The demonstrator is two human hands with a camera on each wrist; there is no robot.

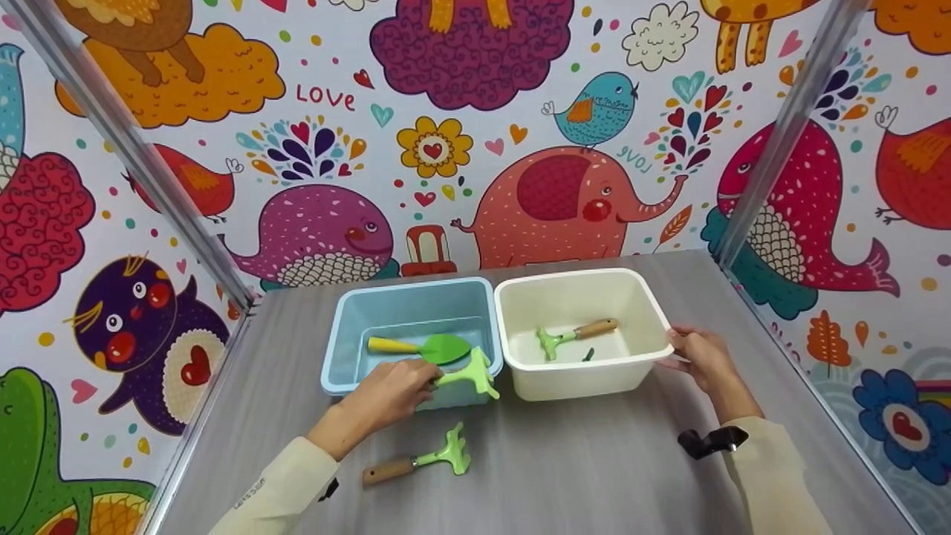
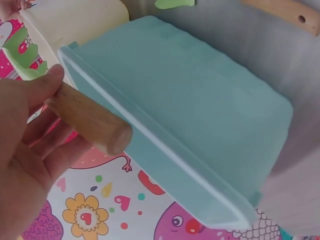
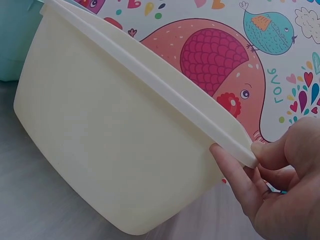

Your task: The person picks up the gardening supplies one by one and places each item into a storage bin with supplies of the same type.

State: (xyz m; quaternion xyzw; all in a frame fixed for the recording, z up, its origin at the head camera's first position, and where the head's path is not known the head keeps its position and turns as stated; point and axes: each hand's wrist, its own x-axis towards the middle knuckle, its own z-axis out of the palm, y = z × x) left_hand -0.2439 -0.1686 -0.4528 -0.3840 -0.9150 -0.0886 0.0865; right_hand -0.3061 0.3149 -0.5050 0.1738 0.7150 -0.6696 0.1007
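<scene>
My left hand (image 1: 401,386) grips a small garden rake (image 1: 472,375) by its wooden handle (image 2: 90,120), thumb along the top. Its light green head hangs over the front right corner of the light blue bin (image 1: 334,357). Inside that bin lies a green trowel (image 1: 444,348) with a yellow handle. With thumb and fingers, my right hand (image 1: 702,358) pinches the rim of the cream bin (image 3: 110,120) at its front right corner. Another green rake (image 1: 568,336) with a wooden handle rests in the cream bin, beside a small dark green piece (image 1: 588,354).
A third green rake (image 1: 412,462) lies on the grey table (image 1: 579,468) in front of the blue bin. The two bins stand side by side near the cartoon-printed back wall (image 1: 438,74). Metal posts (image 1: 773,126) rise at the table's back corners.
</scene>
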